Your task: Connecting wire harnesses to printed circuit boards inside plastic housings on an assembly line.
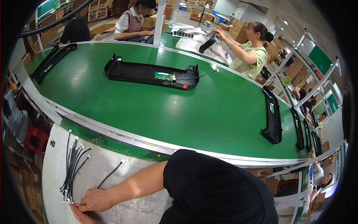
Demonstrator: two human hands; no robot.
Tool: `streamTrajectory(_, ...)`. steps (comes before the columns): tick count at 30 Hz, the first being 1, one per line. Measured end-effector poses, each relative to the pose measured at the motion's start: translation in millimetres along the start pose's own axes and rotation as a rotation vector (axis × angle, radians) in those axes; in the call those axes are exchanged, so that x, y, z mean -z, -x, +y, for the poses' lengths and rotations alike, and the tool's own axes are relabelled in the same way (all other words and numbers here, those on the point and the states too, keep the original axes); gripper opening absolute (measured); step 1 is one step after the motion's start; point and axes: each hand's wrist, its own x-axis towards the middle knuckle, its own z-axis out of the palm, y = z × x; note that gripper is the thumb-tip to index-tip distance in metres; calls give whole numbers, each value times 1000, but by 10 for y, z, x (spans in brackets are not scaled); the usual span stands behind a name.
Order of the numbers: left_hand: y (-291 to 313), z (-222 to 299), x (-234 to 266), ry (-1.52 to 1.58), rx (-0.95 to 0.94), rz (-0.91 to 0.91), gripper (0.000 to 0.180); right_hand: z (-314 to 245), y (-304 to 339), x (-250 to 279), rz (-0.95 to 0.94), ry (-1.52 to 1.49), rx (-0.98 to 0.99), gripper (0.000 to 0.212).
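Observation:
On the pale work surface at lower left lies a loose bundle of thin black cables (75,164) with white plugs at their ends. My right hand (97,199) reaches across to the bundle's near end, its fingers closed. A separate black cable (109,177) with a white plug runs out from under this hand, apparently held in it. Below, my left hand (81,215) is partly cut off by the lower edge. Its bent fingers meet the right fingertips beside the bundle's near plugs; what they pinch is hidden.
A green conveyor belt (156,112) with metal rails curves ahead. On it lie a long black housing (138,76) with a green circuit board, another housing (273,115) at right, and black parts (56,61) at far left. Across the belt, a person in light green (246,54) handles a black part.

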Motion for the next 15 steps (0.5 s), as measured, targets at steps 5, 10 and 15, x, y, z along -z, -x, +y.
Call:
streamTrajectory(5, 253, 309, -339, -90, 144, 16, 27, 38, 10, 84, -55, -42, -69, 26)
streamTrajectory(10, 280, 354, -404, -252, 96, -30, 29, 101, -5, 38, -25, -62, -137, 17)
streamTrajectory(15, 139, 162, -174, -114, 14, -105, 25, 77, -15, 66, -49, -108, -169, 20)
